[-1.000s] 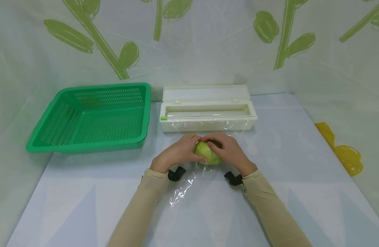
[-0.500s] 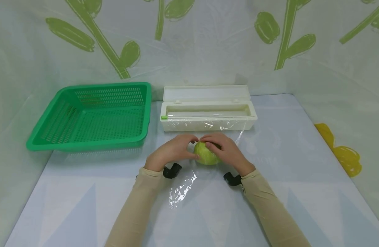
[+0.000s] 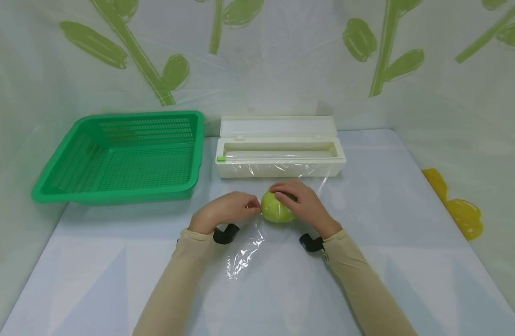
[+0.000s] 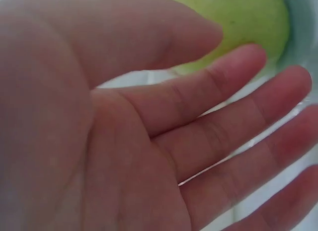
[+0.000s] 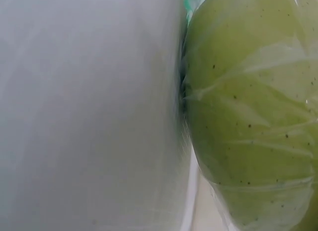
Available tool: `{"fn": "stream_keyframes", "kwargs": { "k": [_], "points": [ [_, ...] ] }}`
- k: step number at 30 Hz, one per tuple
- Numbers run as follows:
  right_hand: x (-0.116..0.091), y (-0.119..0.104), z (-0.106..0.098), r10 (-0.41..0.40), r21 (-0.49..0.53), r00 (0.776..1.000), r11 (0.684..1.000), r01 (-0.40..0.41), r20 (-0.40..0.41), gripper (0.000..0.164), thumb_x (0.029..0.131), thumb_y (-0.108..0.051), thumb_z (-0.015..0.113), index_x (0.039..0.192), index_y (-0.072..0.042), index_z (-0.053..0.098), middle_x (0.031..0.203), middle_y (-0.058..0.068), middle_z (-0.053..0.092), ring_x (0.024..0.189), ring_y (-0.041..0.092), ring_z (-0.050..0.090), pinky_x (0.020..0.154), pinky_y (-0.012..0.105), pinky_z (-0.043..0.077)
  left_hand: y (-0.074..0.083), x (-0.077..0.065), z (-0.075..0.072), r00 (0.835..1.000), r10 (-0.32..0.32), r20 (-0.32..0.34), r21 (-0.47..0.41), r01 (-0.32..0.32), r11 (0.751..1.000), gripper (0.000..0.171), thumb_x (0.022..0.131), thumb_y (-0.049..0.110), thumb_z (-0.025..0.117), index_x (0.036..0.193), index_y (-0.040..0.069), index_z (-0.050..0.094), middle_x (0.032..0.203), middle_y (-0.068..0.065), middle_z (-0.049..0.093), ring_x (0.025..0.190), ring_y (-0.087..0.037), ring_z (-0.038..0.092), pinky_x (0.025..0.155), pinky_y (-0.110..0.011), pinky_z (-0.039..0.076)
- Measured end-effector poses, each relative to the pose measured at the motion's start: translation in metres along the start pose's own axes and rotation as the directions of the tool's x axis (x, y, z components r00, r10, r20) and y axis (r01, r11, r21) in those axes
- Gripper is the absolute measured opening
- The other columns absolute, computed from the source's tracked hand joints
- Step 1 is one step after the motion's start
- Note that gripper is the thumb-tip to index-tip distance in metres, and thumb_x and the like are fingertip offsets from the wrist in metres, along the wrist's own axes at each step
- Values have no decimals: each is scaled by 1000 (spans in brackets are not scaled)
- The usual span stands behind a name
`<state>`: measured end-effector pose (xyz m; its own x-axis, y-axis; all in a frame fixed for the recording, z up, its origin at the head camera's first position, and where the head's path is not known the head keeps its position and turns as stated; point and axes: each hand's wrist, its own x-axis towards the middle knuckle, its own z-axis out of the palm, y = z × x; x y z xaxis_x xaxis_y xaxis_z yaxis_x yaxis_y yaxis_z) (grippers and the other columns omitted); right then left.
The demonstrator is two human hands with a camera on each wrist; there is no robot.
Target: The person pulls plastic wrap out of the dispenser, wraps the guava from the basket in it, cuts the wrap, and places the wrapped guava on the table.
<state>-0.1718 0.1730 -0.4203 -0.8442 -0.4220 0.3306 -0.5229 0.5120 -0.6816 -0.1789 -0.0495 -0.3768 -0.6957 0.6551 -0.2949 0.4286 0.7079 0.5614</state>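
Observation:
A speckled light-green fruit (image 3: 276,211), wrapped in clear cling film, lies in front of the dispenser in the head view. My right hand (image 3: 302,201) grips it from the right, its fingers over the top and thumb on the near side. In the right wrist view, creased film covers the fruit (image 5: 253,116). At its left side is my left hand (image 3: 228,210), with thumb and fingertips close to the fruit. The left wrist view shows this hand (image 4: 134,126) with fingers extended and thumb near the index fingertip. Loose cling film (image 3: 242,261) spreads toward the front.
Behind the fruit stands a white cling film dispenser (image 3: 278,170), lid raised, with a roll inside. Film trails from it over its front wall. To the left is a green perforated basket (image 3: 127,195). Black wrist cameras (image 3: 226,234) sit by both wrists.
My left hand has come off the fruit and moved left, its fingers drawing together beside it. My right hand stays on the fruit, which has shifted slightly left.

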Motion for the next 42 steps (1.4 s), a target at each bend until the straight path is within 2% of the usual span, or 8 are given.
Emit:
{"fn": "stream_keyframes", "kwargs": {
  "k": [9,14,18,22,26,30,34,42],
  "points": [
    [0,-3,-1,44,-33,999,998,-44,3,24,90,-32,51,108,-22,64,112,-11,58,109,9,47,93,32,34,0,-16,11,998,-5,55,40,3,999,12,89,26,52,88,20,62,72,11,54,68,-8,49,65,-25,40],
    [0,-5,1,31,-32,1000,999,-31,4,25,90,-32,51,109,-22,64,112,-10,58,108,9,47,92,31,34,0,-35,18,997,-26,75,116,18,993,6,87,25,55,84,22,60,70,12,52,66,-6,49,64,-25,40],
    [1,-4,3,32,-34,999,999,-32,11,27,90,-37,50,110,-24,64,113,-12,57,108,8,47,92,30,34,-4,-52,24,994,-54,97,156,38,987,5,84,18,56,88,21,58,68,10,49,66,-7,47,64,-24,39],
    [0,-4,0,48,-36,999,998,-48,16,29,89,-40,51,110,-24,63,113,-12,58,109,9,47,92,31,34,-10,-66,29,996,-32,78,159,19,987,15,80,10,56,93,17,57,72,7,48,70,-8,46,67,-25,38],
    [0,-4,-2,51,-35,999,998,-50,18,30,89,-40,50,110,-23,64,112,-11,58,108,10,47,92,32,34,-13,-76,33,1000,20,24,223,-25,975,18,77,9,57,93,17,58,79,7,47,77,-8,43,68,-25,39],
    [2,-3,-4,56,-37,998,998,-55,23,30,89,-41,50,110,-23,64,113,-11,58,109,10,47,93,31,33,-14,-86,37,998,56,-5,283,-52,958,23,76,16,63,97,19,57,86,8,47,82,-8,43,67,-25,41],
    [1,-4,-6,69,-29,997,997,-68,17,28,89,-38,52,109,-23,64,112,-9,58,109,11,48,93,31,33,-14,-92,39,997,76,-19,320,-66,945,36,73,27,71,104,19,54,91,7,48,82,-8,44,66,-25,43],
    [2,-5,-5,58,-14,998,998,-58,23,29,89,-38,52,110,-21,64,113,-7,58,110,12,48,94,32,33,-10,-105,46,999,31,12,343,-34,939,54,65,45,74,109,22,53,96,8,45,84,-9,46,65,-28,45]
  ]
}}
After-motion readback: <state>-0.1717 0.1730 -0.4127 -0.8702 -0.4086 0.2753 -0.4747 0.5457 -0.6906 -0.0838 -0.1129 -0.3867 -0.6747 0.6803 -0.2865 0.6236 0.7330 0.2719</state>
